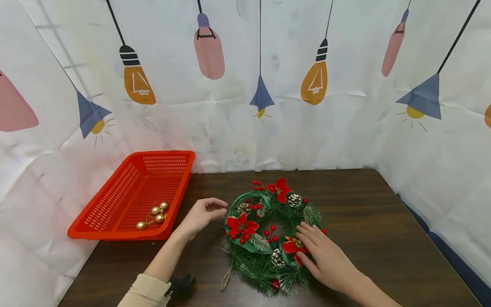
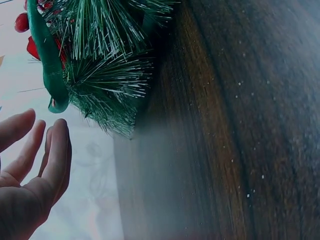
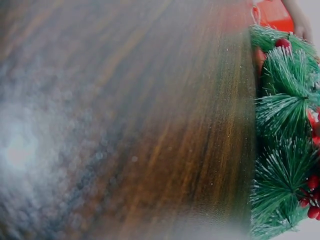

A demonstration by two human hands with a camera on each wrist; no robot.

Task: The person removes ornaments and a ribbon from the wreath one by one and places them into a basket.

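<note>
A green Christmas wreath (image 1: 261, 266) lies on the table, dressed with red poinsettias (image 1: 241, 226), pinecones and red berries. A green ribbon (image 1: 238, 204) loops over its left part; in the left wrist view the ribbon (image 2: 52, 75) hangs past the needles. My left hand (image 1: 203, 215) is just left of the wreath, fingers relaxed and slightly bent, fingertips close to the ribbon and nothing held. My right hand (image 1: 324, 256) rests on the wreath's right side, fingers extended over the needles beside the lower right poinsettia (image 1: 293, 246). The right wrist view shows only the wreath's outer needles (image 3: 287, 170).
A red plastic basket (image 1: 130, 183) stands at the left with several gold baubles (image 1: 155, 211) inside. A twine loop (image 1: 225, 279) sticks out from the wreath's lower left. Behind the brown wooden table (image 1: 353, 204) hangs a white curtain (image 1: 230, 136) printed with lamps.
</note>
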